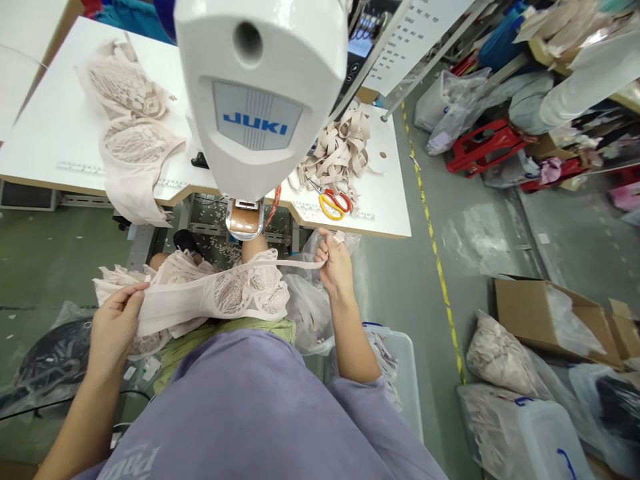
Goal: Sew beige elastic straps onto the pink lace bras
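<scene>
A pale pink lace bra (220, 293) stretches across my lap between my two hands. My left hand (119, 319) pinches the end of its wide side band. My right hand (333, 265) is closed on the bra's narrow strap, out to the right and just below the table's front edge. More pale lace pieces lie under the bra on my lap, over a green cloth (265, 328). The white JUKI sewing machine (260, 87) stands straight ahead, with its rounded metal-rimmed arm end (245, 219) jutting past the table edge.
On the white sewing table (45, 127), other bras (133, 143) hang over the front edge at left. Scissors (333, 202) with red and yellow handles lie by a heap of beige straps (340, 147). A clear plastic bin (407, 373) stands at my right; cardboard boxes (525, 307) are farther off.
</scene>
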A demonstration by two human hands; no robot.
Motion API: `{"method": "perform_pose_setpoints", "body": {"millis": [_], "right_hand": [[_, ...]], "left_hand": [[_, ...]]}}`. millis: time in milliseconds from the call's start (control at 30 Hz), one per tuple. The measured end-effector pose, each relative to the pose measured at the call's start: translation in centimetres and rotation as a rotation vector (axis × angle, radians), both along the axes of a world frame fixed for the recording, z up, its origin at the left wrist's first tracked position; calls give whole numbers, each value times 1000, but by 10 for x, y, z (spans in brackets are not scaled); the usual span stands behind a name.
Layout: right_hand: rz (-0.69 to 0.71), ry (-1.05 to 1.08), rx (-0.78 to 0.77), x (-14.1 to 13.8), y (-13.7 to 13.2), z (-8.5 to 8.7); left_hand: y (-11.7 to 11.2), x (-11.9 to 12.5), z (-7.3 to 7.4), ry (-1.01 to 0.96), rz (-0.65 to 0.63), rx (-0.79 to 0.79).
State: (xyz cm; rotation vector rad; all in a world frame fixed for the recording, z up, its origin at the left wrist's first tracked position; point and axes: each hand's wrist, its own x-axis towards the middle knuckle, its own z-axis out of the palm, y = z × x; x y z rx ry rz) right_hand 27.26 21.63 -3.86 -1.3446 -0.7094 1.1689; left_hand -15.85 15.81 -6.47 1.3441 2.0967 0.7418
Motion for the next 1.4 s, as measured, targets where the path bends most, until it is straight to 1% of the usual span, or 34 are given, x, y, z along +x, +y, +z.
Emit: {"method": "perform_pose_setpoints", "body": {"millis": [33, 67, 100, 133, 200, 267, 300, 367, 433, 500, 600, 667, 767, 833, 933, 967, 1000, 1067, 1133, 1200, 1267, 1300, 1400], "right_hand": [[50, 64, -15, -9, -3, 4], [133, 111, -40, -18, -7, 8], [241, 133, -71, -27, -11, 12], [363, 122, -100, -36, -15, 16], [595, -5, -113, -54, -23, 25], [758, -196, -38, -69, -28, 35], [808, -275, 18, -76, -30, 40], [865, -375, 114, -87, -32, 49], [879, -451, 172, -94, -33, 56], [886, -539, 209, -98, -35, 60], [897, -632, 247, -99, -36, 62], [891, -622, 256, -98, -36, 62], [867, -505, 225, -96, -35, 58], [802, -366, 153, -94, -32, 52], [601, -100, 6, -88, -26, 41], [571, -57, -14, -87, -23, 38], [591, -59, -3, -85, -21, 37], [734, -179, 126, -84, -18, 39], [901, -334, 322, -87, -17, 46], [1013, -415, 487, -92, -18, 55], [1067, -450, 595, -99, -22, 62], [1067, -472, 643, -102, -24, 64], [1001, -614, 788, -111, -22, 61]], "left_hand": [[2, 6, 9, -47, 26, -25], [4, 13, 18, -85, 39, -40], [6, 21, 28, -111, 30, -37], [9, 29, 38, -121, -13, -18], [14, 47, 57, -164, -160, 48], [19, 64, 75, -207, -356, 103], [20, 73, 84, -221, -459, 115], [21, 89, 99, -229, -644, 133], [20, 101, 108, -205, -787, 153], [19, 108, 110, -160, -859, 170], [18, 112, 103, -116, -867, 183], [18, 114, 97, -111, -859, 205], [19, 117, 94, -108, -851, 258], [21, 118, 96, -131, -834, 264], [26, 116, 103, -218, -786, 180], [28, 115, 106, -246, -779, 144], [30, 113, 109, -267, -779, 115], [34, 110, 115, -276, -804, 82], [38, 108, 120, -248, -841, 64], [39, 108, 125, -194, -891, 48], [38, 108, 129, -142, -937, 46], [37, 108, 131, -129, -956, 57], [40, 104, 129, -186, -936, 127]]}}
